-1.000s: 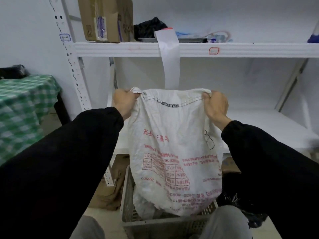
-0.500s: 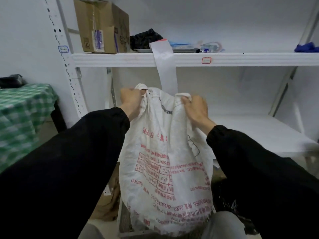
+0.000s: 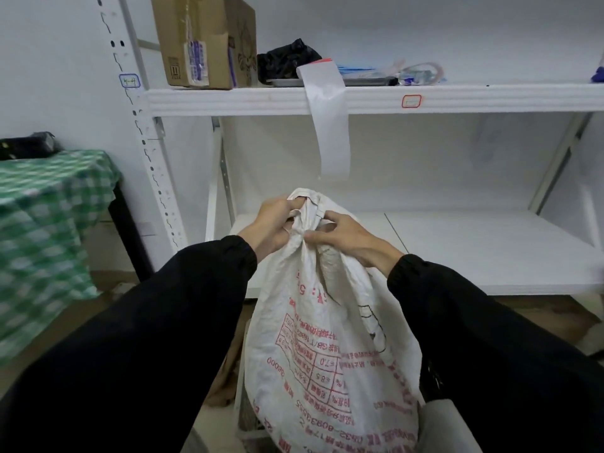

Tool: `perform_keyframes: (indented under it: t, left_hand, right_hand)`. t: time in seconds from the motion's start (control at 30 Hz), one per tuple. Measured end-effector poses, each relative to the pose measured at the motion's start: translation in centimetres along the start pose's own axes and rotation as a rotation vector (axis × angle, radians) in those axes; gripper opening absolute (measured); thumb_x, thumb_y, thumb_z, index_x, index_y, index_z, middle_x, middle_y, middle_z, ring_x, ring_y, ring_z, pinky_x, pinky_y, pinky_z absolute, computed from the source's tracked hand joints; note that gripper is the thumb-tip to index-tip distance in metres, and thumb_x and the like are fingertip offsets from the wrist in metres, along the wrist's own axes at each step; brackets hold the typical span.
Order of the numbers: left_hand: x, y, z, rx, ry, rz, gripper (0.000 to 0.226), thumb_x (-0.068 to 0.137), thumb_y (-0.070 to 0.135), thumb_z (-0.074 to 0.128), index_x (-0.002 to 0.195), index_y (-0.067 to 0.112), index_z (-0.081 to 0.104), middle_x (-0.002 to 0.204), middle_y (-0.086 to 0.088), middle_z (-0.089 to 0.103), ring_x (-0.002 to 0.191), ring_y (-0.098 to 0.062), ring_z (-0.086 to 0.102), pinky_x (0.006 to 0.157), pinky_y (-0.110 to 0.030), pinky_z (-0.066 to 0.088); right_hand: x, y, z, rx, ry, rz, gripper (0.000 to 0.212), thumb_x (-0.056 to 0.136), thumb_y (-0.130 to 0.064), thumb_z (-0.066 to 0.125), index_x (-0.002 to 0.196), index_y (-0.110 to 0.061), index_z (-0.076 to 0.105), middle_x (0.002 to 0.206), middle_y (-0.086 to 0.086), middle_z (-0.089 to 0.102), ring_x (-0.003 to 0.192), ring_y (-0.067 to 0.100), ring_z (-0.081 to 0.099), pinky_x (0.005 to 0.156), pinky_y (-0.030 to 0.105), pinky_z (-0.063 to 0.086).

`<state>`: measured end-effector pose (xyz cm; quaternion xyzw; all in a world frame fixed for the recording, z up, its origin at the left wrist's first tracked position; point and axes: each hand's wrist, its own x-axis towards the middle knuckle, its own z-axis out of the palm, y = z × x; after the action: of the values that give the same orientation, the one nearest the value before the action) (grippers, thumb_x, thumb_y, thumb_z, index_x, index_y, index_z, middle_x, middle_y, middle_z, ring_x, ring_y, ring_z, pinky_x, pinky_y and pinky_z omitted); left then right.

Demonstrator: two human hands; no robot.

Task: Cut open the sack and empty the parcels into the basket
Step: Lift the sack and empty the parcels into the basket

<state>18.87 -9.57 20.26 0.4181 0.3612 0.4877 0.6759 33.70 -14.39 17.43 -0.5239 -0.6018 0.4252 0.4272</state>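
Centre of frame, before the white shelf (image 3: 457,243): I see both hands together, left hand (image 3: 274,223) and right hand (image 3: 346,238) clamped round the bunched top of the white sack (image 3: 327,354). Sack hangs to lower centre, red print inverted, between black sleeves. Basket (image 3: 244,415) wall barely shows at its lower left.

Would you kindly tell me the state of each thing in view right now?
sack, top end bunched, hanging, print upside down.
left hand, grips the bunched end.
right hand, pinches the bunched end.
basket, under the sack, mostly hidden.
paper strip, hanging off the top shelf.
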Motion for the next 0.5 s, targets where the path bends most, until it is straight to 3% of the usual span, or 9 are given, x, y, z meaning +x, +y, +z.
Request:
perform_keyframes:
  t: [0.07, 0.1, 0.17, 0.2, 0.27, 0.3, 0.33, 0.4, 0.5]
  left_hand:
    - [0.2, 0.0, -0.6, 0.027, -0.080, -0.001, 0.015, 0.098, -0.002, 0.048, 0.099, 0.002, 0.063, 0.090, -0.016, 0.067, 0.078, -0.024, 0.068, 0.065, -0.034, 0.062]
    - [0.5, 0.1, -1.0, 0.062, -0.126, 0.000, 0.014, 0.098, 0.001, 0.050, 0.103, 0.003, 0.063, 0.092, -0.013, 0.067, 0.082, -0.022, 0.067, 0.069, -0.033, 0.061]
    - [0.7, 0.4, -2.8, 0.152, -0.215, 0.007, 0.016, 0.095, 0.012, 0.059, 0.111, 0.008, 0.062, 0.093, -0.003, 0.069, 0.087, -0.014, 0.066, 0.079, -0.030, 0.055]
    - [0.8, 0.3, -4.1, 0.186, -0.233, -0.008, 0.028, 0.089, 0.017, 0.066, 0.116, 0.014, 0.061, 0.098, 0.002, 0.070, 0.095, -0.010, 0.065, 0.090, -0.030, 0.048]
    - [0.6, -0.4, -6.6, 0.284, -0.224, -0.087, 0.074, 0.074, 0.016, 0.080, 0.139, 0.026, 0.046, 0.130, 0.002, 0.063, 0.125, -0.011, 0.054, 0.109, -0.036, 0.028]
    - [-0.1, -1.3, -7.2, 0.386, -0.258, -0.138, 0.094, 0.070, 0.010, 0.083, 0.148, 0.030, 0.034, 0.145, -0.003, 0.051, 0.134, -0.016, 0.046, 0.111, -0.037, 0.027]
    - [-1.1, -2.4, -7.0, 0.501, -0.349, -0.164, 0.101, 0.071, 0.003, 0.083, 0.151, 0.028, 0.028, 0.150, -0.006, 0.046, 0.135, -0.021, 0.046, 0.109, -0.037, 0.035]
    - [-2.7, -5.0, -5.4, 0.684, -0.531, -0.154, 0.083, 0.070, 0.000, 0.084, 0.141, 0.017, 0.046, 0.132, -0.006, 0.064, 0.121, -0.023, 0.061, 0.100, -0.039, 0.051]
    - [-3.1, -5.8, -2.7, 0.677, -0.457, -0.001, 0.055, 0.069, 0.009, 0.087, 0.118, 0.009, 0.063, 0.107, -0.002, 0.076, 0.101, -0.019, 0.071, 0.089, -0.032, 0.057]
  right_hand:
    - [0.7, 0.1, 0.5, -0.069, 0.038, -0.014, 0.037, 0.068, -0.031, 0.087, 0.093, -0.010, 0.069, 0.064, -0.015, 0.063, 0.059, 0.005, 0.062, 0.063, 0.018, 0.046]
    - [1.0, 0.2, 0.5, -0.113, 0.090, -0.022, 0.033, 0.068, -0.030, 0.087, 0.074, -0.007, 0.064, 0.056, -0.011, 0.053, 0.052, 0.007, 0.051, 0.058, 0.021, 0.042]
    - [1.6, 0.2, -0.1, -0.180, 0.173, -0.033, 0.037, 0.076, -0.022, 0.081, 0.059, -0.004, 0.055, 0.054, -0.003, 0.049, 0.049, 0.010, 0.046, 0.054, 0.025, 0.040]
    - [1.6, 0.0, -0.6, -0.179, 0.194, -0.041, 0.030, 0.080, -0.019, 0.078, 0.065, 0.001, 0.062, 0.059, 0.002, 0.059, 0.054, 0.013, 0.054, 0.057, 0.028, 0.046]
    - [1.5, -0.6, -1.3, -0.118, 0.222, -0.059, 0.018, 0.083, -0.015, 0.074, 0.083, 0.003, 0.072, 0.080, 0.009, 0.074, 0.072, 0.018, 0.070, 0.070, 0.036, 0.056]
    - [1.6, -0.8, -1.4, -0.054, 0.237, -0.061, 0.015, 0.085, -0.012, 0.073, 0.087, 0.003, 0.074, 0.087, 0.012, 0.075, 0.079, 0.021, 0.072, 0.076, 0.038, 0.058]
    - [1.8, -1.2, -1.3, 0.017, 0.247, -0.063, 0.016, 0.086, -0.010, 0.072, 0.091, 0.005, 0.073, 0.091, 0.014, 0.075, 0.081, 0.023, 0.072, 0.079, 0.040, 0.058]
    - [2.4, -2.0, -0.5, 0.103, 0.220, -0.058, 0.026, 0.087, -0.011, 0.070, 0.098, 0.013, 0.068, 0.092, 0.019, 0.071, 0.080, 0.026, 0.068, 0.077, 0.040, 0.055]
    - [3.1, -2.9, -0.2, 0.132, 0.206, -0.074, 0.038, 0.088, -0.020, 0.071, 0.100, 0.016, 0.063, 0.089, 0.019, 0.065, 0.079, 0.027, 0.062, 0.073, 0.039, 0.049]
